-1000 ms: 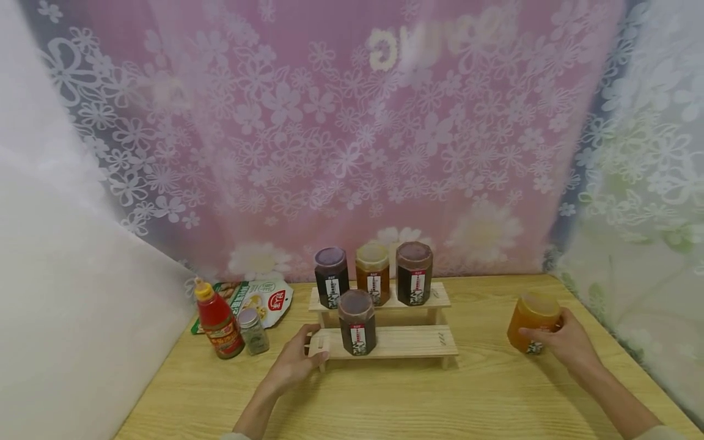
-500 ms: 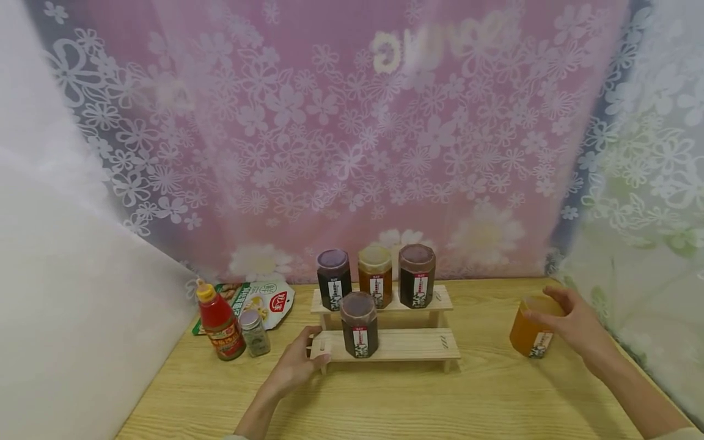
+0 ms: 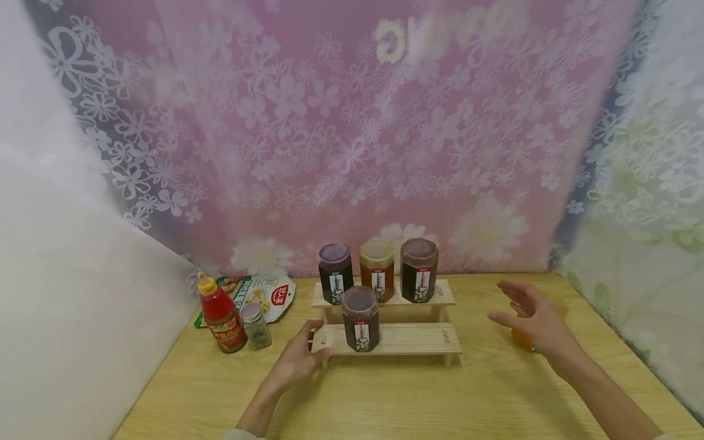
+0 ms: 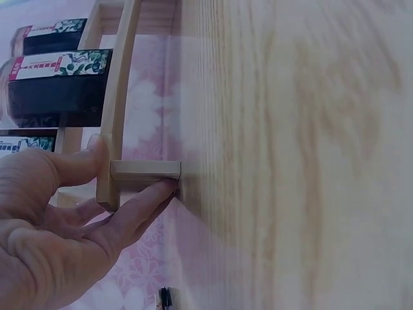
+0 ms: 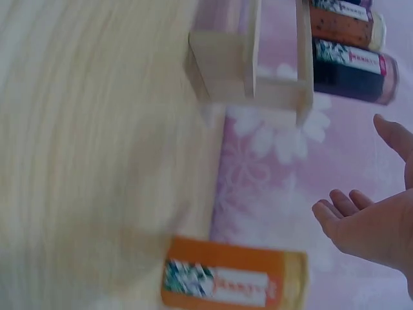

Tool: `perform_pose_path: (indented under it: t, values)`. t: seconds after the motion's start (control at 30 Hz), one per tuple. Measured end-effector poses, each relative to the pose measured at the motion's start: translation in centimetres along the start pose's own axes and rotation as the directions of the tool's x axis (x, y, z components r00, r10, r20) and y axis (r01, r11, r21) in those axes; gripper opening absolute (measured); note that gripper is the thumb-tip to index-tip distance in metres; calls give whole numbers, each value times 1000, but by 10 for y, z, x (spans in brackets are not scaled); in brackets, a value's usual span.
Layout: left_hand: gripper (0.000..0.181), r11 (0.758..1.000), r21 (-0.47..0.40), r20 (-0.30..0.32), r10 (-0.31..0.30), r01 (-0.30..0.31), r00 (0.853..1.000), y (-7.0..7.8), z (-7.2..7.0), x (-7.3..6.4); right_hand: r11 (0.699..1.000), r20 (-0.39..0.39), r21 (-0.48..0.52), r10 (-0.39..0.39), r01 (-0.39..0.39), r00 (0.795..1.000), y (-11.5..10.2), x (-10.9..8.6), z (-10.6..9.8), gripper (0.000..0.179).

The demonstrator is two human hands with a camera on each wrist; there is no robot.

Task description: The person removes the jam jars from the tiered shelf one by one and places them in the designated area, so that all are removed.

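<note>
A two-tier wooden rack (image 3: 409,339) stands on the table. My left hand (image 3: 297,360) grips the left end of its lower tier; in the left wrist view the thumb lies on the board and fingers reach under, beside the leg (image 4: 145,169). On that tier is a dark jam jar (image 3: 360,321). The upper tier carries a purple-lidded jar (image 3: 335,275), an amber jar (image 3: 377,275) and another dark jar (image 3: 419,275). My right hand (image 3: 541,327), fingers spread and holding nothing, is apart from the orange jar (image 5: 222,255) standing on the table. The hand partly hides this jar in the head view.
Left of the rack stand a red sauce bottle (image 3: 222,318) with a yellow cap and a small spice jar (image 3: 256,330). Behind them lies a food packet (image 3: 269,299). A flowered pink curtain (image 3: 352,153) hangs along the table's back edge.
My right hand has let go of the orange jar and moved left, off it. The jar has turned a little and stays on the table. My left hand keeps its grip on the rack.
</note>
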State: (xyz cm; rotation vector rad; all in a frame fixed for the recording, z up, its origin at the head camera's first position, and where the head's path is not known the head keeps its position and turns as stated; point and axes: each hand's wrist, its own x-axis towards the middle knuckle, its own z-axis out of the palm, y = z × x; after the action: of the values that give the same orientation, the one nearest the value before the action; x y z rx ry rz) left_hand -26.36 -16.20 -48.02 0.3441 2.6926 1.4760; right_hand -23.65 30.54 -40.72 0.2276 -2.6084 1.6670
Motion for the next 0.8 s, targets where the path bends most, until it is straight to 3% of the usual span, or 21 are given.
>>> perform_pose_path:
  t: [0.3, 0.8]
  values:
    - [58, 1000, 10, -8, -9, 9, 1000, 0, 1, 1, 987, -6, 150, -62, 62, 998, -5, 2, 53, 72]
    - [58, 999, -7, -17, -35, 35, 999, 2, 2, 0, 960, 106, 264, -124, 93, 987, -24, 11, 127, 66]
